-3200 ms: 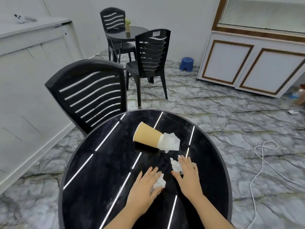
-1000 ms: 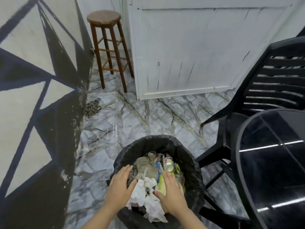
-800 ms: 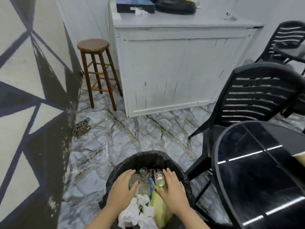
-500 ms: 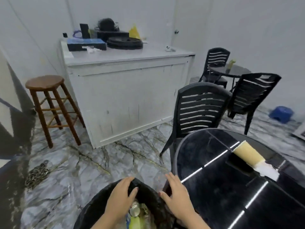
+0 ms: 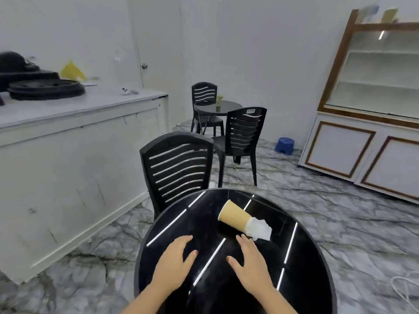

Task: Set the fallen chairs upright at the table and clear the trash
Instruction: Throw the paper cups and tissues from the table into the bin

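A tan paper cup (image 5: 234, 215) lies on its side on the round black table (image 5: 172, 225), with a crumpled white tissue (image 5: 259, 229) at its mouth. My left hand (image 5: 175, 264) hovers over the table's near part, fingers relaxed and holding nothing. My right hand (image 5: 251, 267) is likewise open, its fingertips just short of the tissue. A black slatted chair (image 5: 179, 168) stands upright at the table's far left edge.
A white counter (image 5: 68, 137) with dark gear on top runs along the left. Farther back stand a second round table (image 5: 217, 107) and two black chairs (image 5: 243, 134). A blue stool (image 5: 284, 146), a white cabinet (image 5: 362, 150) and a floor cable (image 5: 405, 288) lie right.
My hands dropped the tissues into the black trash bin and left it. The view swung right, back to the table, and both empty hands now hover over it near the cup.
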The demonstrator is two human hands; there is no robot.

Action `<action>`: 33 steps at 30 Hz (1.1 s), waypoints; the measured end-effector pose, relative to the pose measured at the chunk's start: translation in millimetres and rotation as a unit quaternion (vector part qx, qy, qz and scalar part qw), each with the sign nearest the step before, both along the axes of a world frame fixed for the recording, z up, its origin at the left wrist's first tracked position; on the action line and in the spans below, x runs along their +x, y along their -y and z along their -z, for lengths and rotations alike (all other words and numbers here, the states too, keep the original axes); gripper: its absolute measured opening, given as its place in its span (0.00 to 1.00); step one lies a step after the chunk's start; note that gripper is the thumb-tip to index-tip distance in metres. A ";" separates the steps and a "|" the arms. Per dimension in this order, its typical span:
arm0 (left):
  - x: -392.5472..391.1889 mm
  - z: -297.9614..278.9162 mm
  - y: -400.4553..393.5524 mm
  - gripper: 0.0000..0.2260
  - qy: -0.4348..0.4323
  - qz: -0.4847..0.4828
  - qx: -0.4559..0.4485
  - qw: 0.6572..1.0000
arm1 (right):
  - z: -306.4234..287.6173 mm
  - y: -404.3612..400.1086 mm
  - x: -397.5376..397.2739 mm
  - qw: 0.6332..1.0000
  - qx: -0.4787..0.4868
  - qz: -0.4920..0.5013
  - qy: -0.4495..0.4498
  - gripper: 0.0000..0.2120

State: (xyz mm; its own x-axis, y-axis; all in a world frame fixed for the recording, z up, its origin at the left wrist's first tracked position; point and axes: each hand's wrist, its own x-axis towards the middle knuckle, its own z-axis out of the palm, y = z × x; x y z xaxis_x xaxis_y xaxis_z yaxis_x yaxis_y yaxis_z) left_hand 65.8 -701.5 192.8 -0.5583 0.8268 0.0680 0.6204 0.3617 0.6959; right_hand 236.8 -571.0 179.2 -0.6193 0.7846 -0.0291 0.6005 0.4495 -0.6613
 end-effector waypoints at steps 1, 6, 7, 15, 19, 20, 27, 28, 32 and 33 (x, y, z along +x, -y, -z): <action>5.6 -1.4 -13.0 0.20 -0.002 0.010 -0.001 1.000 | 0.9 -9.2 7.8 1.000 0.001 0.011 0.000 0.32; 28.8 2.3 -67.2 0.21 -0.006 0.071 -0.013 0.997 | 5.1 -44.1 37.9 0.997 -0.011 0.073 0.002 0.32; 31.1 3.5 -76.5 0.21 -0.010 0.081 -0.014 0.997 | 6.3 -49.3 41.1 0.997 -0.013 0.081 0.006 0.32; 31.7 8.4 -133.6 0.22 -0.051 0.134 -0.010 0.990 | 16.5 -83.7 43.6 0.992 -0.018 0.113 0.056 0.33; 25.7 8.8 -154.4 0.26 -0.058 0.134 -0.023 0.989 | 21.4 -99.1 35.3 0.991 -0.022 0.116 0.061 0.32; 24.4 10.8 -159.3 0.27 -0.059 0.140 -0.024 0.988 | 23.4 -102.7 32.5 0.991 -0.025 0.118 0.060 0.32; 12.3 28.4 -197.6 0.32 -0.118 0.176 -0.024 0.977 | 35.9 -126.0 9.1 0.991 -0.028 0.114 0.056 0.34; 9.3 30.8 -202.0 0.32 -0.135 0.184 -0.025 0.973 | 36.1 -130.1 6.7 0.992 -0.026 0.112 0.056 0.34; -5.9 46.6 -216.7 0.33 -0.255 0.224 -0.092 0.936 | 36.8 -147.4 -1.2 0.993 -0.019 0.088 0.070 0.34; -9.5 50.8 -220.0 0.34 -0.269 0.231 -0.105 0.929 | 37.4 -151.5 -3.3 0.994 -0.020 0.080 0.077 0.34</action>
